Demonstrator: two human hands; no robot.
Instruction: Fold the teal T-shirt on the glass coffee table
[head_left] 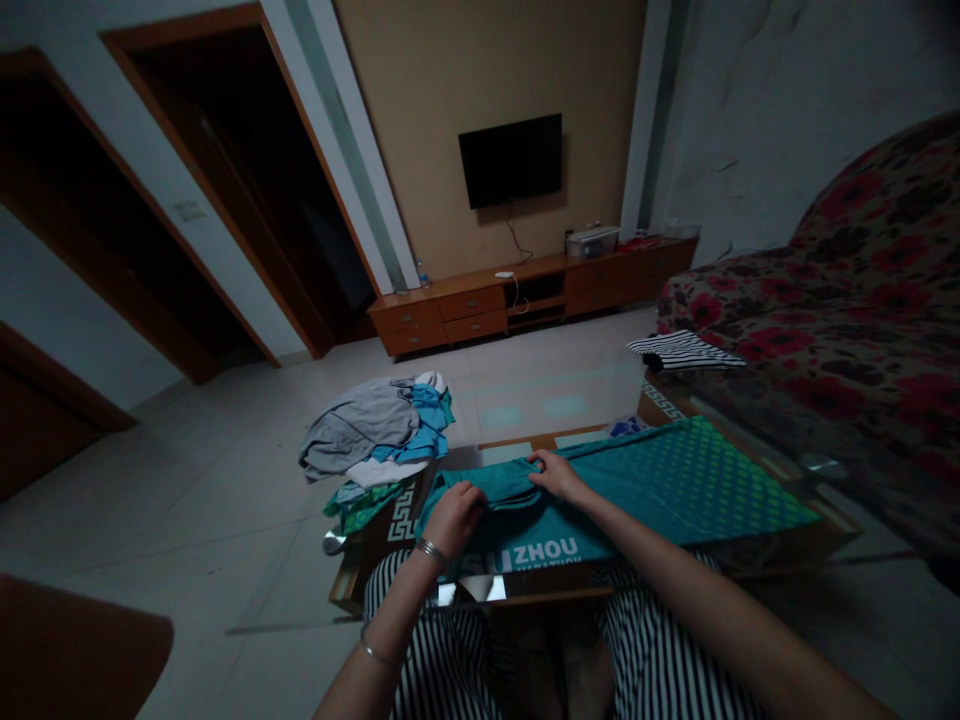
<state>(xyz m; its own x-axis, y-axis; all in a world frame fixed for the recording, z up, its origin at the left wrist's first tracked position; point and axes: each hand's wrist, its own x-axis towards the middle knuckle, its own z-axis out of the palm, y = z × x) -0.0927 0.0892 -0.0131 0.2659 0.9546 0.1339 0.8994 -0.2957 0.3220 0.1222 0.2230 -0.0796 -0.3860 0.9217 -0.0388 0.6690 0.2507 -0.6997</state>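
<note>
Dim living room, glass table (pixel 757 425) with a teal shirt (pixel 660 490) spread flat on it. Left hand (pixel 452 517) and right hand (pixel 553 473) both pinch its bunched left end. That slick fabric could probably slide off the edge toward the clothes pile (pixel 379 435).

White capital letters reading "ZHOU" stand on the near edge of the teal garment (pixel 645 490) spread over the tabletop (pixel 825 520), with what looks like "SU" just to their left. A smaller line of print beneath them is too blurred to read.
</note>
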